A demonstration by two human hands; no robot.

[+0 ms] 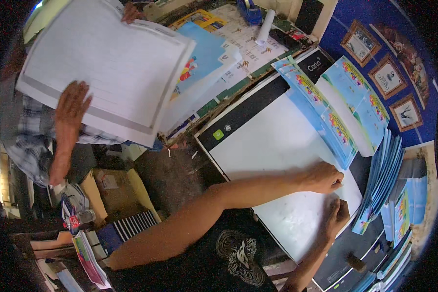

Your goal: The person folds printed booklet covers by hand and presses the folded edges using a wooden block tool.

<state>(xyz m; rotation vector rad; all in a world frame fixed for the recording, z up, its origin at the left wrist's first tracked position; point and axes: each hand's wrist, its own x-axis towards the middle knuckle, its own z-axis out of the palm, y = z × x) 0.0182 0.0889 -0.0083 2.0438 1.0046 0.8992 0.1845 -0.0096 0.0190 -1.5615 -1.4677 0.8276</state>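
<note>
My left hand [323, 177] is closed over the white board [277, 141], its fingers curled together. A tiny pale spot shows at its fingertips, too small to name. Just nearer to me, my right hand [337, 216] is also curled, at the right edge of the board; whatever it holds, if anything, is hidden. Beyond my left hand, blue printed sheets with colourful lettering [321, 107] lie across the board's far end. A second printed sheet [360, 102] lies next to them, partly folded over. To the right of my hands leans a fanned stack of blue booklets [382, 180].
At left, another person's hand [72, 109] supports large white sheets [107, 63]. A cluttered table [248, 58] holds more prints, a paper roll [265, 28] and a blue tape dispenser [250, 10]. An open cardboard box [117, 190] stands lower left. Framed pictures [387, 77] hang on the blue wall.
</note>
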